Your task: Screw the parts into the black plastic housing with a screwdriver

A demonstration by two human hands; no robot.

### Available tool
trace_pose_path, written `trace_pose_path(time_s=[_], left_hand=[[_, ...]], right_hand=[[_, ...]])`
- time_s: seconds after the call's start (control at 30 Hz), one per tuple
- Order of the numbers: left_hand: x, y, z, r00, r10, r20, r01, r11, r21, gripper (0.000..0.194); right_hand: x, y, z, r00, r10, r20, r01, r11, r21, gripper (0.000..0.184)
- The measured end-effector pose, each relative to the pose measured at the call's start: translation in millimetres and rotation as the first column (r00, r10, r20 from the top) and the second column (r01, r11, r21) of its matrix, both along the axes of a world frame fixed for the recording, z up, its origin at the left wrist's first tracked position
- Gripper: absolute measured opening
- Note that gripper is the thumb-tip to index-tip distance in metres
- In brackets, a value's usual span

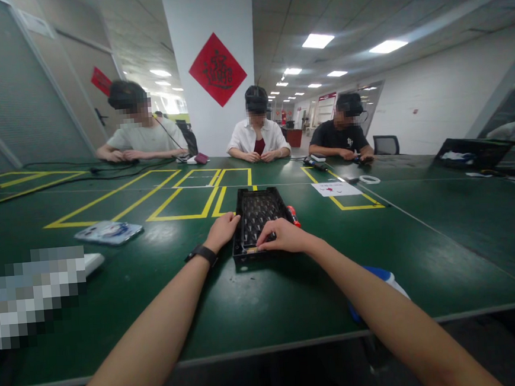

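Note:
A black plastic tray (pixel 263 207) with rows of small round cells lies on the green table in front of me. My left hand (pixel 223 230), with a dark band on its wrist, grips the tray's left side. Over the tray's near end, my right hand (pixel 283 236) has its thumb and fingers pinched together. A small tan piece (pixel 252 250) shows at the near edge by those fingertips. Whether the pinch holds it is hard to see. Red round things (pixel 294 215) stick out beside the tray's right side, partly behind my right hand.
A phone (pixel 109 232) lies to the left, near a blurred-out object (pixel 34 300). A blue and white item (pixel 386 278) is partly under my right forearm. Farther off are a paper sheet (pixel 336 188), a white ring (pixel 369 179), cables and yellow tape outlines. Three people sit across the table.

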State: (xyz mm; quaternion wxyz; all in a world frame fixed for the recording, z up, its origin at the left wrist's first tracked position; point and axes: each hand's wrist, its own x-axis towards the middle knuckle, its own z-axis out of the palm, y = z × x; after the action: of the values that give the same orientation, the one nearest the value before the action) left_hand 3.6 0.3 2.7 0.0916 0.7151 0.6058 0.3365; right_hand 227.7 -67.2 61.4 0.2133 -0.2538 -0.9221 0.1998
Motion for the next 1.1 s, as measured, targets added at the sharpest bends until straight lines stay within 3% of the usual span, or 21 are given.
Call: trace_pose_path(time_s=[1.1], left_hand=[[0.3,-1.8,0.5,1.000,-0.002,0.013,0.002,1.000,-0.015,0.032]], right_hand=[[0.2,-3.5,2.3,1.000,-0.001,-0.028,0.001,1.000,-0.003,0.018]])
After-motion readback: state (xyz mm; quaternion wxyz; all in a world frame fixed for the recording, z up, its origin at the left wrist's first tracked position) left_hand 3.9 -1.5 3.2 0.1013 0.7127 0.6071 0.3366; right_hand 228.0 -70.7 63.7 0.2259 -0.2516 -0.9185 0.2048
